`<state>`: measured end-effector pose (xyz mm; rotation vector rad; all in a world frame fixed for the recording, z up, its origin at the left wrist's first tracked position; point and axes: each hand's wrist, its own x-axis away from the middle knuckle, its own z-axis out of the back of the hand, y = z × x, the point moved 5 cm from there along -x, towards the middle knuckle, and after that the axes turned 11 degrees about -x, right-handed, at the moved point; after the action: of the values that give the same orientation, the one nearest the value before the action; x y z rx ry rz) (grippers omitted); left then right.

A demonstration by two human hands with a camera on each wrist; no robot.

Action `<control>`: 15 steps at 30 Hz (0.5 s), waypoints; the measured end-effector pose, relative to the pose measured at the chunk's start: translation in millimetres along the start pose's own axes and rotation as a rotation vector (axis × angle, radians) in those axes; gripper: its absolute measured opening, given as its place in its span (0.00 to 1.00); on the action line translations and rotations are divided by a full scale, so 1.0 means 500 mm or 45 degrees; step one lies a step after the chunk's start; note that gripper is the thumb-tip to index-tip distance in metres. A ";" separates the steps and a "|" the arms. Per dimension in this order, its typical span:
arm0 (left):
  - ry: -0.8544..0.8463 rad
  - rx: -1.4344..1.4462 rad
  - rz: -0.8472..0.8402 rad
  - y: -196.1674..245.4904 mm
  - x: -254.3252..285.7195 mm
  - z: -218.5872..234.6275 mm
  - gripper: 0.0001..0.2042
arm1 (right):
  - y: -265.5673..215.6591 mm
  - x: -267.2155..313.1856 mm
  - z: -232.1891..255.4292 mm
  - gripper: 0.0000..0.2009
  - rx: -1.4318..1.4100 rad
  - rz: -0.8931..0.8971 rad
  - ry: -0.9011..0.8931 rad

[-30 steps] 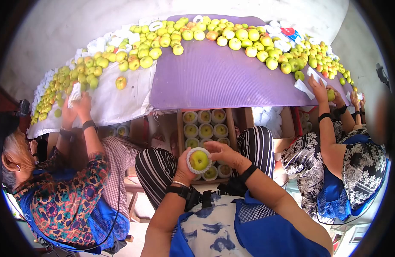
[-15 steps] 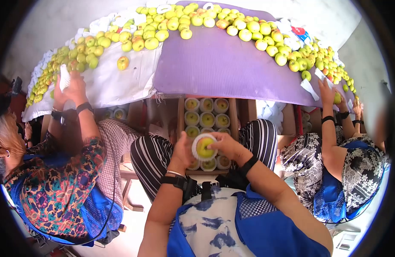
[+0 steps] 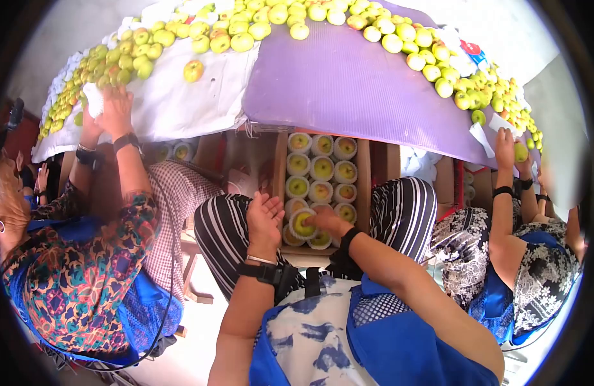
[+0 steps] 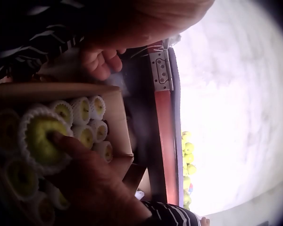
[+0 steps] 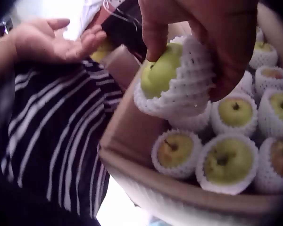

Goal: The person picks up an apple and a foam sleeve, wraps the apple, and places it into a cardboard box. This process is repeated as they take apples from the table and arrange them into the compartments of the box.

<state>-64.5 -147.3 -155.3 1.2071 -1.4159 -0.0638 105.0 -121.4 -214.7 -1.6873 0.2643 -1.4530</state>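
My right hand (image 3: 331, 220) grips a green apple (image 5: 161, 77) in a white foam net sleeve (image 5: 196, 77), thumb on the apple and fingers round the net. It holds the apple over the near left part of a cardboard box (image 3: 279, 167). Inside, rows of apples in the same nets sit with stems up, as the right wrist view shows close by with a netted apple (image 5: 226, 162). My left hand (image 3: 266, 219) holds nothing; its palm is turned up and its fingers are loosely spread, just left of the box above the striped trouser leg.
Beyond the box is a table with a purple mat (image 3: 348, 83) and a white cloth (image 3: 213, 96), loose apples (image 3: 242, 42) heaped along its far side. People sit on both sides, handling apples and nets. A box of white nets (image 3: 418, 164) stands under the table to the right.
The netted apple has gone from my left hand to my right, which has lowered it over the box. My left hand has let go and moved aside to the left.
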 end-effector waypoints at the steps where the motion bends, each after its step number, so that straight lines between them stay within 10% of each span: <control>1: -0.018 -0.002 -0.004 -0.001 0.000 0.000 0.17 | 0.018 -0.004 -0.010 0.28 0.044 -0.090 -0.037; 15: -0.096 -0.094 -0.033 -0.001 0.008 -0.010 0.17 | 0.123 -0.077 -0.083 0.35 -0.020 -0.026 -0.252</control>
<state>-59.3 -147.2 -151.2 1.1726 -1.4509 -0.1793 79.2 -152.3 -287.8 -1.8357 0.1504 -1.2898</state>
